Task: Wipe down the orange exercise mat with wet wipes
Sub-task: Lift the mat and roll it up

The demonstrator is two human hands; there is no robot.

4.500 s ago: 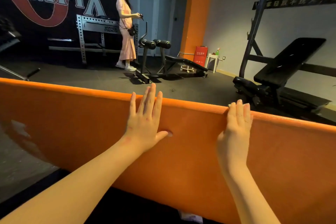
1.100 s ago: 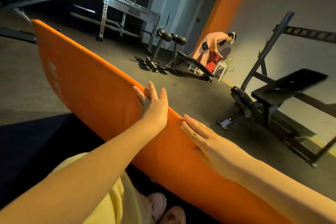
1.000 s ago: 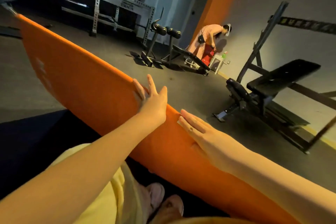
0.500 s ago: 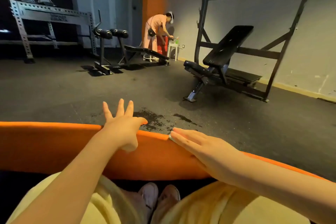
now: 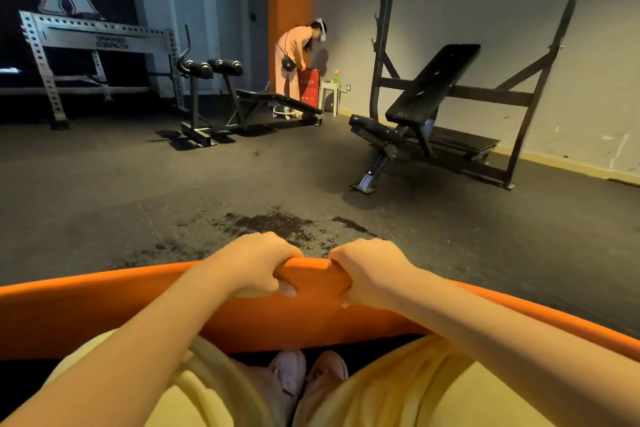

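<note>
The left hand (image 5: pixel 256 267) and right hand (image 5: pixel 367 270), flat a moment ago, now clench the top edge of the mat (image 5: pixel 104 308), upright near the legs (image 5: pixel 398 388): probably to shift it before further wiping.

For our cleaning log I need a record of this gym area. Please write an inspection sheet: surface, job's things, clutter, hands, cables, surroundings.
Surface: dark rubber floor, with a dark, wet-looking patch just beyond the mat.
Job's things: orange mat held on edge in front of the person; wet wipes: nothing seen.
Clutter: nothing seen.
Hands: left hand and right hand both grip the mat's top edge, close together.
Cables: nothing seen.
Surroundings: incline bench on the right, sit-up bench in the middle, silver frame on the left; far off, a second person bends over a red box beside a white table with a green bottle.
</note>
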